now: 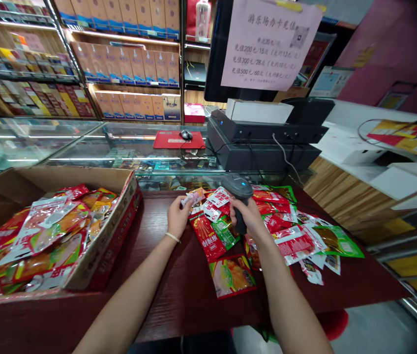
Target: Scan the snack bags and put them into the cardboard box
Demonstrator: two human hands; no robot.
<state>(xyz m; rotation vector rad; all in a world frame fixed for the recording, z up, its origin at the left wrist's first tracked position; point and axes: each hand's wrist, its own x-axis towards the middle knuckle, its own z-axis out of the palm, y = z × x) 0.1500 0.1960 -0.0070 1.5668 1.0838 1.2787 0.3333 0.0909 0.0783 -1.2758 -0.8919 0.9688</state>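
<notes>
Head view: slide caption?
Left hand holds a small snack packet; right hand grips a barcode scanner over piled snack packets, open carton to the left.

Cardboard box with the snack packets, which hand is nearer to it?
Left. The left hand, holding a small packet, is to the right of the cardboard box; the right hand, holding the scanner, is farther right.

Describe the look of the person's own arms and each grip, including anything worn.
The left arm and right arm are bare along the forearms, with no sleeves in view. A thin, pale band circles the left wrist; none shows on the right. The left grip and right grip are ungloved human hands.
</notes>
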